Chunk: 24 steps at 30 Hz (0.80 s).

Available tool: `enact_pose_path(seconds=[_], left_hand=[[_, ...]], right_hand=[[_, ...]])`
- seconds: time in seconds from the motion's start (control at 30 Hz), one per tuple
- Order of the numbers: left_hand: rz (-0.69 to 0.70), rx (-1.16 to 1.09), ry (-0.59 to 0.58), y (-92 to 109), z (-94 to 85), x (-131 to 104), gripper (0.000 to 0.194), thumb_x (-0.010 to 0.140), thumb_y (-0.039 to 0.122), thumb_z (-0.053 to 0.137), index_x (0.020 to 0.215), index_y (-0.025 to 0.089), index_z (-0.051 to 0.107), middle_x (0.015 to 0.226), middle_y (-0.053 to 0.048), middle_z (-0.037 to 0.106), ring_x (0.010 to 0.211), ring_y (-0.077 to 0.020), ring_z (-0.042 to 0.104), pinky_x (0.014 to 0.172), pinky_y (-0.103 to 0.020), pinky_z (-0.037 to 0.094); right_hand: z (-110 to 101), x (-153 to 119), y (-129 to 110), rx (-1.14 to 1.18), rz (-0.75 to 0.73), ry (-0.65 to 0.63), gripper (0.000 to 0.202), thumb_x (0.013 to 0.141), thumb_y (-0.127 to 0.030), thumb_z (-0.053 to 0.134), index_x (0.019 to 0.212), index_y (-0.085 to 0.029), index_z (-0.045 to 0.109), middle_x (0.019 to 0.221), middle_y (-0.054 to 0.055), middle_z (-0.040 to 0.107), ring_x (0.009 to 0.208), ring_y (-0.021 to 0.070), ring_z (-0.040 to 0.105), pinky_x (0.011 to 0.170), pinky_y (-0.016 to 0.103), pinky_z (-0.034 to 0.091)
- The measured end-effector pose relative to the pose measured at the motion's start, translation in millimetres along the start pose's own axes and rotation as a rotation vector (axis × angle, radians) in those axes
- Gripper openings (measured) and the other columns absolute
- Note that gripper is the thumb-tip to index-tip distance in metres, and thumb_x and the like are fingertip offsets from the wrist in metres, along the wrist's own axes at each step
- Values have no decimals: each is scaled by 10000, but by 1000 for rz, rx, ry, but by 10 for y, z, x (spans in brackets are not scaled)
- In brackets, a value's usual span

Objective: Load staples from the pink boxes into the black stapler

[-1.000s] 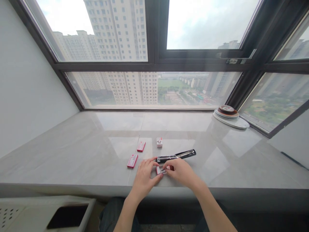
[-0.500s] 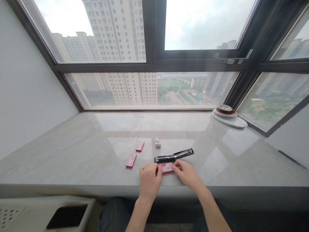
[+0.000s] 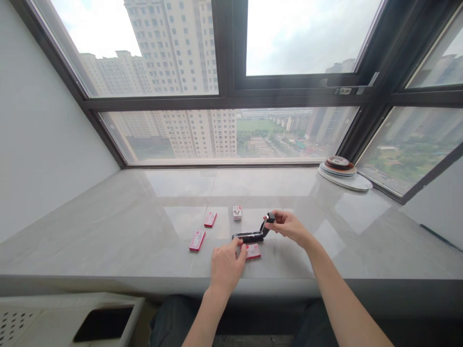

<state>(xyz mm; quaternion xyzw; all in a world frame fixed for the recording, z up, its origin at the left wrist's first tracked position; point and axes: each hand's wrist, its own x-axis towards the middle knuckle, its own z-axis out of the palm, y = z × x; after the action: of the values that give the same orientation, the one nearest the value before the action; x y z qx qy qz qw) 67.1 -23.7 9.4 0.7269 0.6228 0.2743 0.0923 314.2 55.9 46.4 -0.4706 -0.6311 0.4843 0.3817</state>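
A black stapler (image 3: 249, 236) lies opened wide on the sill, its hinged arm raised at the right. My right hand (image 3: 288, 226) pinches the end of that raised arm. My left hand (image 3: 226, 262) is at the stapler's left end, fingertips against it, with the thumb beside a pink-and-white box (image 3: 253, 251) just in front of the stapler. Two more pink-and-white boxes, one nearer (image 3: 197, 240) and one farther back (image 3: 210, 219), lie to the left. A small white box (image 3: 237, 212) stands behind the stapler.
The grey stone sill (image 3: 108, 231) runs below a dark-framed window. At its back right corner is a stack of plates (image 3: 340, 172). A white plastic container (image 3: 68, 318) is below the sill's front edge at the left.
My right hand has left the pink box, moved up and taken hold of the stapler's arm, which now stands higher. My left fingertips have shifted from the box to the stapler's left end.
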Motion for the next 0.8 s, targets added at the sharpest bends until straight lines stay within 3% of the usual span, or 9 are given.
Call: enact_pose_path(seconds=[0.13, 0.23, 0.33, 0.53, 0.63, 0.8], left_hand=[[9, 47, -13, 27, -31, -15, 238, 1009, 411, 461, 1023, 284, 662, 785, -4, 690, 781, -212, 630, 734, -327, 331], [-1, 106, -11, 48, -51, -36, 263, 1004, 450, 459, 1046, 291, 664, 785, -20, 688, 793, -230, 625, 730, -346, 325], [26, 132, -1, 99, -69, -36, 289, 990, 497, 478, 1023, 283, 670, 830, -38, 692, 831, -243, 620, 750, -367, 341], [276, 91, -16, 164, -66, -3, 154, 888, 401, 676, 978, 275, 677, 966, -43, 657, 976, -247, 585, 840, -380, 382], [208, 159, 57, -50, -139, 26, 104, 889, 361, 662, 900, 258, 671, 930, -50, 625, 977, -258, 563, 856, -399, 392], [10, 248, 257, -733, -392, 152, 117, 850, 349, 670, 819, 246, 623, 1159, -91, 614, 1122, -324, 523, 953, -502, 396]], right_hand=[[422, 303, -102, -252, -82, -131, 447, 664, -564, 829, 859, -186, 690, 578, -90, 401, 553, 78, 331, 512, 231, 211], [604, 371, -111, -433, -80, -178, 428, 655, -553, 829, 835, -191, 687, 578, -93, 414, 552, 79, 351, 518, 234, 204], [628, 339, -101, -503, -88, -197, 383, 725, -528, 777, 906, -197, 708, 599, -84, 470, 566, 87, 400, 532, 236, 228], [498, 254, -31, -561, -70, -136, 372, 790, -531, 717, 954, -197, 712, 621, -63, 518, 590, 104, 447, 555, 240, 251], [419, 232, 41, -580, -40, -70, 384, 780, -553, 720, 937, -203, 709, 617, -63, 498, 598, 111, 452, 556, 238, 249], [344, 177, 113, -563, -17, -23, 370, 789, -551, 706, 951, -218, 705, 624, -64, 475, 615, 121, 480, 568, 235, 263]])
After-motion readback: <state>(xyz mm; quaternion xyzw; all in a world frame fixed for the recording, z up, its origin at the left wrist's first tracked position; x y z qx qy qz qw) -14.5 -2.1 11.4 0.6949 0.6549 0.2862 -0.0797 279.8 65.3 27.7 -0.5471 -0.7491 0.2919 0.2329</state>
